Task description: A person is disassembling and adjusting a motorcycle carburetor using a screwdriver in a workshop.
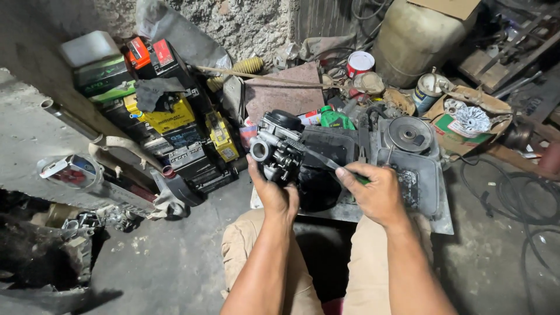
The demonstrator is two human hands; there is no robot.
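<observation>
left hand (273, 192) wrapped round carburetor (279, 150), held over metal tray (434, 198) | right hand (373, 189) pinching screwdriver (326, 163), shaft angled up-left, tip at carburetor | carburetor left of right hand, bore facing left

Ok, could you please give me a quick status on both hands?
Left hand grips carburetor. Right hand holds thin tool against it. Black tray underneath, cluttered.

Two hands (274, 195), one carburetor (279, 149), one green bottle (335, 119), two tins (360, 63).
</observation>
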